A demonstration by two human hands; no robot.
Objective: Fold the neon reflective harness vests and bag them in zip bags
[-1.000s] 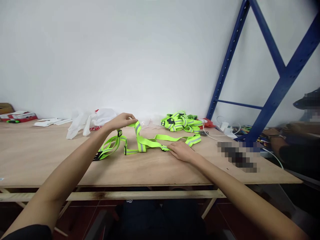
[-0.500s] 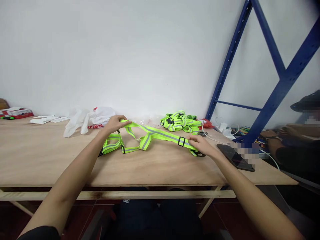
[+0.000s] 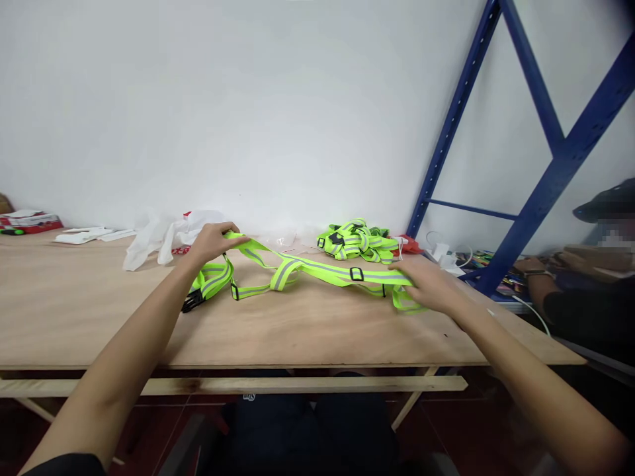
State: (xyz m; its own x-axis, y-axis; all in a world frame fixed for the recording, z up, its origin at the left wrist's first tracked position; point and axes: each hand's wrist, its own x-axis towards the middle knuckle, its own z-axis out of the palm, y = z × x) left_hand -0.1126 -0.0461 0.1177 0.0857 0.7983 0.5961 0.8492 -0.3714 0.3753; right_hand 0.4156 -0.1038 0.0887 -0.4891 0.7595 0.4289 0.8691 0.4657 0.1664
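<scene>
A neon yellow-green strap harness with a grey reflective stripe stretches between my two hands, a little above the wooden table. My left hand is closed on its left upper strap. My right hand pinches the strap at the right, beside a black slider buckle. The harness's lower straps hang loosely, with a loop below my right hand. Under my left hand lies a bundled part with a black clip.
Behind the harness sits a pile of similar straps, next to a red bag. White plastic bags lie at the back left. A blue metal frame rises at the right, with another person's arm beyond it.
My hands have moved farther apart, drawing the harness out wider. The black clip at the left shows more. The dark phone at the right no longer shows.
</scene>
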